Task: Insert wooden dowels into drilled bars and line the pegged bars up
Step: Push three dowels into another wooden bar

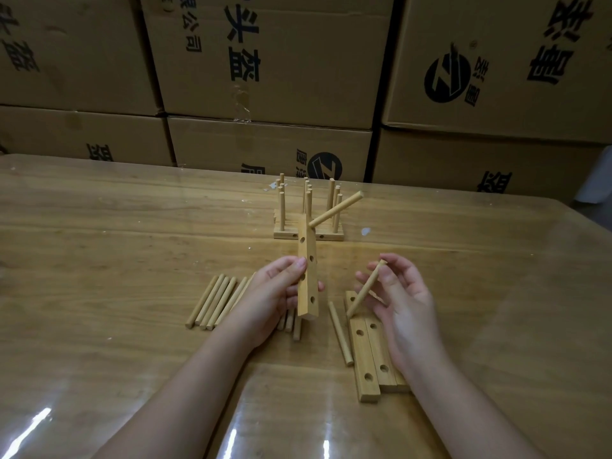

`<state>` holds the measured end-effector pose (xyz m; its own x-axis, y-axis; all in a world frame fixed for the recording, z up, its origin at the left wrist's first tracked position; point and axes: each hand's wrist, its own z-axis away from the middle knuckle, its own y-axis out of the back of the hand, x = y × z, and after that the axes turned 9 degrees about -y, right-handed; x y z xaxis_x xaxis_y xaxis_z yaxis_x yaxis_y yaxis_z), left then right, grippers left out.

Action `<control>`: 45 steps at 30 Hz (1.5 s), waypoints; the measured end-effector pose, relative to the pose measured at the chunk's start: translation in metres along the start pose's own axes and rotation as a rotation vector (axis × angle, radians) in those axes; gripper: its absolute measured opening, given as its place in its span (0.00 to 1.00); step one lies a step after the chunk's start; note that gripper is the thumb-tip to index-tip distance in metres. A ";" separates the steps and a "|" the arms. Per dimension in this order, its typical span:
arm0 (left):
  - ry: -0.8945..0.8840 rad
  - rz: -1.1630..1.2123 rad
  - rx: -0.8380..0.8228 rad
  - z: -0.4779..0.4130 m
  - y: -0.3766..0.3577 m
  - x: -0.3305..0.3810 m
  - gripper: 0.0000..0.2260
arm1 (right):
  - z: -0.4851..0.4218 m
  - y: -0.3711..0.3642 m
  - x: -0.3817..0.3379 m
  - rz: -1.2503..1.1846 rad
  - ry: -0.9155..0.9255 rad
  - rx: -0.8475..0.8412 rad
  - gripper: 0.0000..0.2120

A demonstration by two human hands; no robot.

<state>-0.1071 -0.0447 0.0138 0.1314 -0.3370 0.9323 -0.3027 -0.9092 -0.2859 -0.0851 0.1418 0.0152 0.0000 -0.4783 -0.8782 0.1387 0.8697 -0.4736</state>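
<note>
You're in a warehouse or packing area: printed cardboard cartons stacked wall-high behind a wooden worktop under clear plastic film.

Glossy table: loose dowels, bars (pegged ones beyond)

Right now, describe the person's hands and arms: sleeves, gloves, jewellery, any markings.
The bare left hand and bare right hand wear no gloves, rings or watch. The left forearm and right forearm show no sleeves down to the picture's lower edge. No markings or bands are visible.
</note>
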 end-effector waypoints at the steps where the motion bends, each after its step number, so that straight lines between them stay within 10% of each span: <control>1: 0.000 -0.006 -0.005 0.000 0.000 0.000 0.12 | 0.000 0.001 0.000 -0.010 0.035 0.037 0.08; 11: -0.001 0.001 -0.012 0.001 0.000 0.001 0.14 | -0.001 -0.002 0.013 0.610 0.151 -0.007 0.12; 26: -0.015 -0.084 -0.025 0.001 -0.001 -0.002 0.15 | 0.009 -0.008 0.010 0.738 0.271 -0.170 0.11; 45: -0.030 -0.222 -0.078 0.001 0.000 -0.004 0.14 | 0.015 -0.009 0.011 1.178 0.849 0.224 0.12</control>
<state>-0.1065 -0.0439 0.0095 0.2307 -0.1394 0.9630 -0.3354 -0.9404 -0.0558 -0.0711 0.1271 0.0102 -0.3383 0.7610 -0.5535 0.6183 0.6232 0.4789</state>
